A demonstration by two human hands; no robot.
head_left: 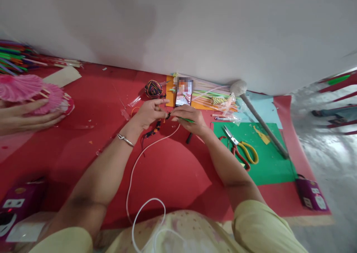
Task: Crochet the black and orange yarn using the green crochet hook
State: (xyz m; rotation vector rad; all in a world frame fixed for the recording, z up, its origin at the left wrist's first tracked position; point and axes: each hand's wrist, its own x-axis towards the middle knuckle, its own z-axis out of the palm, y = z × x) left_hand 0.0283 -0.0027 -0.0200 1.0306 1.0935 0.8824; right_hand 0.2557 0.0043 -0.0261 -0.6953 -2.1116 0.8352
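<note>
My left hand (pixel 150 112) and my right hand (pixel 188 118) meet over the red floor mat (pixel 173 171), just in front of a phone (pixel 183 92) propped against the wall. Both pinch a dark braided cord (pixel 154 129) with orange and black beads that trails down to the left of my left wrist. My right hand also grips a thin green stick (pixel 187 120). A metal bangle (pixel 125 139) sits on my left wrist. A white cable (pixel 139 160) runs from the phone toward my lap.
Scissors (pixel 242 148) lie on a green sheet (pixel 264 160) at right, beside a long grey stick (pixel 262 125). Straws (pixel 212 93) and a bundle of coloured cords (pixel 153 88) lie along the wall. Another person's hand (pixel 25 115) rests by pink paper fans (pixel 30 91) at left.
</note>
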